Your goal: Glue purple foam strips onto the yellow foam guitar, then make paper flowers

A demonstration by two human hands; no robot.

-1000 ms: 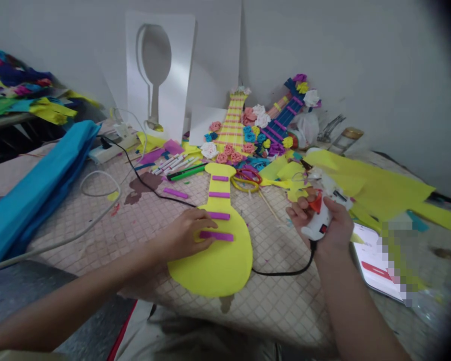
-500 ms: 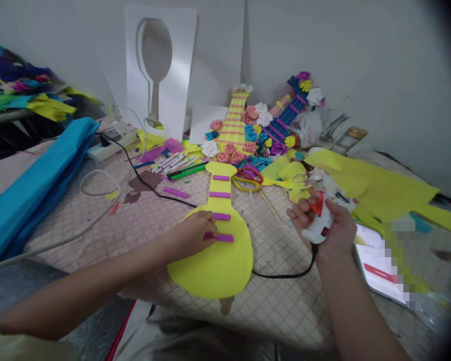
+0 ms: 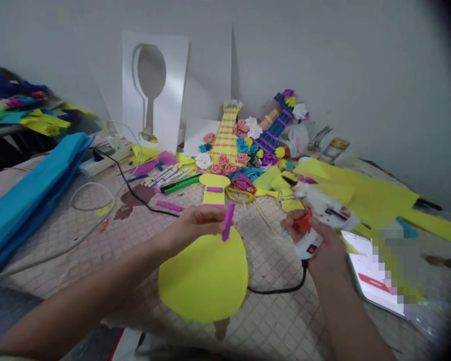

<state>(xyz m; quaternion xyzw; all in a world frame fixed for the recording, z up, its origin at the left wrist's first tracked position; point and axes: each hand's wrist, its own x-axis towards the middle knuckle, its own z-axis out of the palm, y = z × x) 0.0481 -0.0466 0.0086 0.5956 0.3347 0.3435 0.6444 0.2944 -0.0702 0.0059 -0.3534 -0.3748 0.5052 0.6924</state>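
A clear jar with a brass-coloured lid [image 3: 337, 146] was at the back of the patterned counter [image 3: 274, 321], its contents too small to make out. Two flower-trimmed guitar shapes, one yellow [image 3: 225, 138] and one dark blue [image 3: 272, 134], leaned behind the work, and one green-handled cutter [image 3: 180, 184] lay left of the plain yellow guitar-shaped cutout [image 3: 203, 281]. Two purple strips showed across that cutout's neck, the lower one partly covered, and one loose purple strip [image 3: 169, 206] lay on the counter. The left hand [image 3: 195, 225] pinched one narrow purple strip [image 3: 228, 222] between thumb and fingers, in front of the cutout where neck met body. This held strip's long axis was nearly upright, its top tipped slightly right. The cutout's neck pointed away from the person. The right hand [image 3: 317, 238] gripped one white glue gun with an orange trigger [image 3: 323, 205], its dark nozzle pointing forward and left.
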